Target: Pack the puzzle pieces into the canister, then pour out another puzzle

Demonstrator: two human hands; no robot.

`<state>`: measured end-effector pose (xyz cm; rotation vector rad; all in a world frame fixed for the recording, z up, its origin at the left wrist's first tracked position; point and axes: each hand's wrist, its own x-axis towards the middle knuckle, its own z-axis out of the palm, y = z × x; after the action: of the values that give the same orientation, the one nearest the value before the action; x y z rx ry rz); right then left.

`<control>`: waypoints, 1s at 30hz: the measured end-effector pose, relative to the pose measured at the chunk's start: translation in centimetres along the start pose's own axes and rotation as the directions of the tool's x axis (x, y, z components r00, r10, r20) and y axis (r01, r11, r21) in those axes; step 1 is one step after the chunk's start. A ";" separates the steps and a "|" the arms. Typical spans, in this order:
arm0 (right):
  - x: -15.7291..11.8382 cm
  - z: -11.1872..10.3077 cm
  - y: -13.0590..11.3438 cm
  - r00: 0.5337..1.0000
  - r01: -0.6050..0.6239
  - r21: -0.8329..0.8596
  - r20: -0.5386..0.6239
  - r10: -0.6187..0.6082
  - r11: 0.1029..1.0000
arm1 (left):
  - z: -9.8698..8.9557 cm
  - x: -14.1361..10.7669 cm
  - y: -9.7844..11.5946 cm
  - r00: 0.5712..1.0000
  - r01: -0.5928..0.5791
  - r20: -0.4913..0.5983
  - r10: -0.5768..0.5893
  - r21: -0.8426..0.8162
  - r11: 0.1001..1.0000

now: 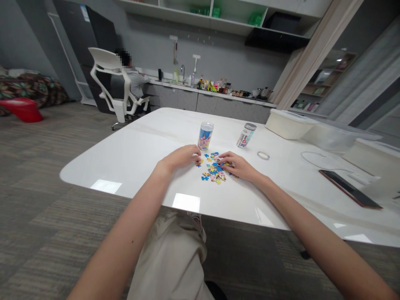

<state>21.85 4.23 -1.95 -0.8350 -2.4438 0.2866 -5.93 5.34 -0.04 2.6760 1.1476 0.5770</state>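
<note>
A loose pile of small jigsaw puzzle pieces [215, 168] in blue, yellow and pink lies on the white table. At its left edge, the fingers of my left hand [183, 157] are curled down and closed at a puzzle piece [198, 164], partly hidden by the fingertips. My right hand [239, 166] rests over the pile's right side with fingers apart, covering some pieces. Just behind the pieces stands an upright clear canister [205, 136] with a blue and pink picture. Farther right is a second canister [246, 135] with a grey lid.
A round ring-like lid [263, 155] lies right of the pile. Pale storage boxes [290, 124], a white cable and a dark flat tablet-like object [350, 188] occupy the table's right side. Beyond the table, a person sits on a white-framed chair [117, 83] near the kitchen counter.
</note>
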 end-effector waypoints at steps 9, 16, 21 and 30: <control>-0.1 -0.2 -0.9 1.000 -0.025 0.026 -0.008 0.025 0.999 | 1.8 1.0 -0.3 0.996 -0.081 -0.023 0.084 0.120 0.989; -0.5 -0.5 -0.9 0.994 -0.098 0.007 -0.038 0.098 0.995 | 1.7 0.7 0.1 0.987 -0.005 -0.162 0.014 0.053 0.999; -1.0 -0.5 0.0 0.985 -0.168 -0.008 -0.039 0.167 0.986 | 2.1 0.4 -0.6 0.993 -0.008 -0.121 0.017 0.070 0.998; -1.6 0.2 0.9 0.937 -0.343 0.028 -0.059 0.344 0.939 | 0.7 -0.1 -0.4 0.998 0.067 -0.014 -0.067 0.021 0.998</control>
<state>23.29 3.98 -3.08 -1.2454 -2.2240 0.4017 -5.99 5.56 -0.81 2.6437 1.2483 0.5762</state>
